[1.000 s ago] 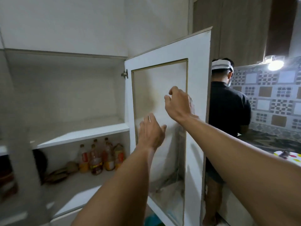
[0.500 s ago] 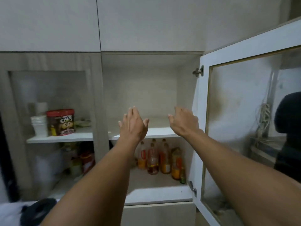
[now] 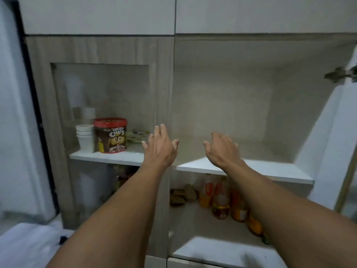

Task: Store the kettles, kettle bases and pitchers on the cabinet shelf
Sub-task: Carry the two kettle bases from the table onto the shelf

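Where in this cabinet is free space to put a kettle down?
The upper shelf is bare from the closed door's frame across to the right wall. Both hands, left hand and right hand, are empty in front of it. Crowded: the bottles below, and the cups and Choco Chips tub behind the glass.

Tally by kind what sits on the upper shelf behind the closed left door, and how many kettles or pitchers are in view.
Choco Chips tub: 1
White cup stack: 1 (cup count unclear)
Patterned dish: 1
Kettles or pitchers: 0
Total: 3
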`<action>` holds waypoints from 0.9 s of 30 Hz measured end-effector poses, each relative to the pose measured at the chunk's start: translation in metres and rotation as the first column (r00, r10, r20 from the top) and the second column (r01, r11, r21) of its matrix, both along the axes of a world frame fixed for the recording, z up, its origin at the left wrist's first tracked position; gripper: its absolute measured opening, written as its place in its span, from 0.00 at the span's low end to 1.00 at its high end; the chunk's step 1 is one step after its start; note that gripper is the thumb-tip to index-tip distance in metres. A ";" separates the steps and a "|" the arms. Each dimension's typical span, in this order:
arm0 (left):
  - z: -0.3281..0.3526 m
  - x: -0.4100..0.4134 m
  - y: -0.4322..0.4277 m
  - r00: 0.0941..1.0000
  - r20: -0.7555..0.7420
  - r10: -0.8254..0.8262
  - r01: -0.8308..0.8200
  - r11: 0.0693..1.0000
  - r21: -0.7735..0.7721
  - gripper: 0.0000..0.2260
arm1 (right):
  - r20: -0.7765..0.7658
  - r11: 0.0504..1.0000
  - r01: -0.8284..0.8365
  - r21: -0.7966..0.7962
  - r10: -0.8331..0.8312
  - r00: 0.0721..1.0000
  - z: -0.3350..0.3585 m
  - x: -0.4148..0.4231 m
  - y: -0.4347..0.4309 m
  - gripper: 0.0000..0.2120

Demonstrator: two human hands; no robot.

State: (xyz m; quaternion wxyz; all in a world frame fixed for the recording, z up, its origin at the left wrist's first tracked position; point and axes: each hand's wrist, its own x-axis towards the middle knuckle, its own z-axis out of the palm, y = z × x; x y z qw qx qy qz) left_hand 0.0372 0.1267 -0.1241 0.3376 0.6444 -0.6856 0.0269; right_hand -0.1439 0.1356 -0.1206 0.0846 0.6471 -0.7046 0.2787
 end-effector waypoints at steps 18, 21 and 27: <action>-0.129 0.221 0.083 0.607 -0.005 0.795 -0.768 0.587 0.256 0.30 | -0.043 0.549 -0.810 0.208 0.832 0.553 -0.125 0.294 -0.054 0.20; -0.181 0.228 0.100 0.525 -0.001 0.851 -0.795 0.491 0.356 0.31 | -0.034 0.444 -0.843 0.302 0.889 0.456 -0.170 0.313 -0.050 0.18; -0.267 0.253 0.089 0.452 -0.007 0.892 -0.764 0.392 0.513 0.32 | -0.016 0.350 -0.811 0.468 0.921 0.388 -0.264 0.350 -0.073 0.23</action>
